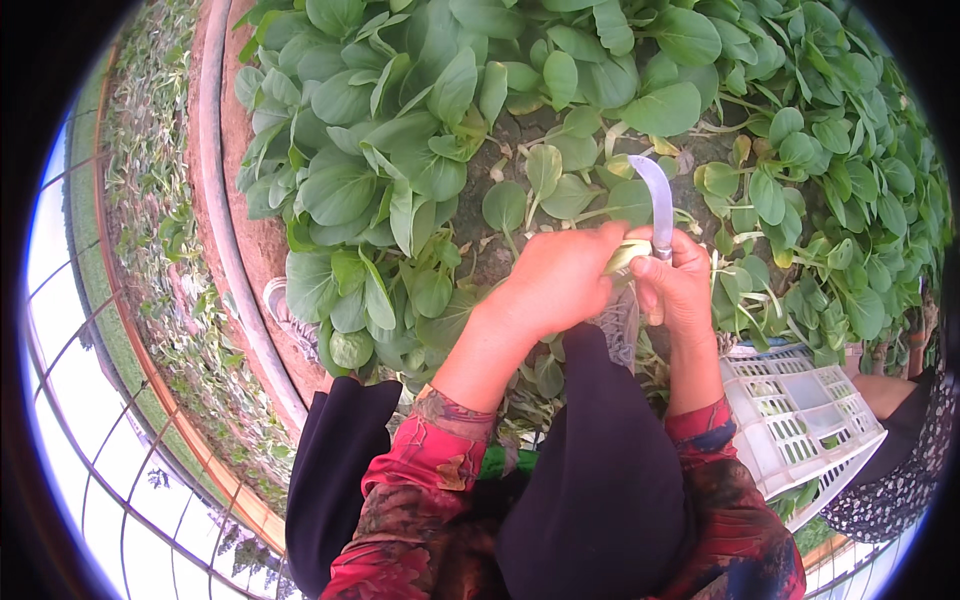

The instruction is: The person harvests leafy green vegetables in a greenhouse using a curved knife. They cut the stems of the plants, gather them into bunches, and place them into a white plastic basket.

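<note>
In the middle of the head view my left hand (566,277) is closed around a leafy green plant, its pale cut base (630,253) pointing right. My right hand (679,277) grips a small curved harvesting knife (656,195) by its handle, with the blade standing up and hooking to the left. The right thumb rests against the plant's base, so the two hands nearly touch. Most of the plant is hidden inside and behind my left hand. Below them lie loose and yellowing leaves (544,171) on bare dark soil (491,161).
Dense leafy greens (345,180) stand ahead, left and right. A white plastic crate (802,420) holding greens sits at right, beside another person's dark patterned clothing (885,487). A long pipe (217,172) runs along the left path. My shoe (619,330) is just below my hands.
</note>
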A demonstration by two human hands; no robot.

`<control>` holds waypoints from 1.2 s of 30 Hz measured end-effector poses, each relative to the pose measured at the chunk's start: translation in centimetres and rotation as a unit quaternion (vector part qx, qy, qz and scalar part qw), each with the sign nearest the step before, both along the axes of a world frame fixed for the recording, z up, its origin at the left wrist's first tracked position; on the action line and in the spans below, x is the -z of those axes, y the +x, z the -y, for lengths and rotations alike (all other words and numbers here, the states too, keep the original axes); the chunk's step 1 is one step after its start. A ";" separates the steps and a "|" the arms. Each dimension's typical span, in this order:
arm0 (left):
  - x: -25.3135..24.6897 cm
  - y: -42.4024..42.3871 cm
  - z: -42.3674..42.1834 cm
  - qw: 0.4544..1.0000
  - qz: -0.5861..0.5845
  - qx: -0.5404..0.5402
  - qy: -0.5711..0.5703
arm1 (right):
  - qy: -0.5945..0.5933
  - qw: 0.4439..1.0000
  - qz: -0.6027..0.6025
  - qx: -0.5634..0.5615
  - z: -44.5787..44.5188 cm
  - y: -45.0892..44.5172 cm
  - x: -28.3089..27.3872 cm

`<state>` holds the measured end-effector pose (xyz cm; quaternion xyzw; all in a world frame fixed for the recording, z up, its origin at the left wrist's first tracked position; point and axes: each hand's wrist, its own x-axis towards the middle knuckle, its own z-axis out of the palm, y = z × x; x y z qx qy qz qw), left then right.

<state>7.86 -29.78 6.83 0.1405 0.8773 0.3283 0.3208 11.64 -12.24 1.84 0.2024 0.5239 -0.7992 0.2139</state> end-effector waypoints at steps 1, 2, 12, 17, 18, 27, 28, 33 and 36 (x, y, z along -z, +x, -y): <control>0.0 -0.7 0.0 0.994 0.105 0.019 -0.040 | 0.025 1.000 0.011 -0.003 0.1 -0.3 0.2; 0.7 -0.9 0.5 0.998 0.051 0.020 -0.043 | 0.077 0.997 -0.005 -0.006 0.4 -0.5 0.8; 4.5 -8.1 9.5 0.965 -0.005 -0.223 -0.137 | 0.266 0.916 -0.221 -0.201 7.9 -2.4 5.9; 7.5 -5.8 13.6 0.922 -0.024 -0.383 0.046 | 0.318 0.897 -0.178 -0.250 11.4 -5.1 7.9; 6.7 -5.5 13.3 0.911 0.011 -0.408 0.054 | 0.321 0.898 -0.181 -0.242 11.6 -5.4 8.0; 6.9 -4.2 13.4 0.935 -0.065 -0.349 -0.012 | 0.281 0.935 -0.126 -0.177 11.9 -4.2 8.3; 7.2 -3.8 12.9 0.940 -0.179 -0.287 -0.056 | 0.291 0.931 -0.120 -0.186 12.0 -4.3 8.6; 9.0 -1.7 11.4 0.921 -0.163 -0.342 -0.090 | 0.317 0.915 -0.089 -0.235 12.3 -5.9 9.5; 7.9 -1.5 10.4 0.845 -0.016 -0.531 0.059 | 0.301 0.915 -0.096 -0.250 12.2 -6.3 10.1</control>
